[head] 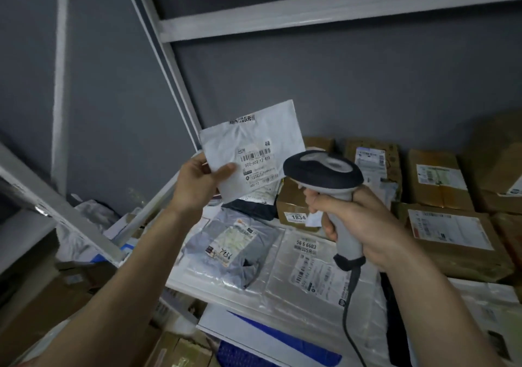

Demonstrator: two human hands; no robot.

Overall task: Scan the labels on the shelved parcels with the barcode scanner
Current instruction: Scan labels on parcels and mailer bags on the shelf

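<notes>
Parcel: white mailer (248, 146) held up above the shelf (186, 279), label facing the camera.
Left hand (195, 183): thumb and fingers pinch its lower-left corner.
Right hand (356, 222): fingers wrapped round the scanner (324, 171) grip; trigger finger seemingly hidden.

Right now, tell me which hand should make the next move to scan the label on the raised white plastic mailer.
Right. The right hand already grips the grey-and-black barcode scanner, its head beside the label. The left hand is busy holding up the white plastic mailer.
</notes>
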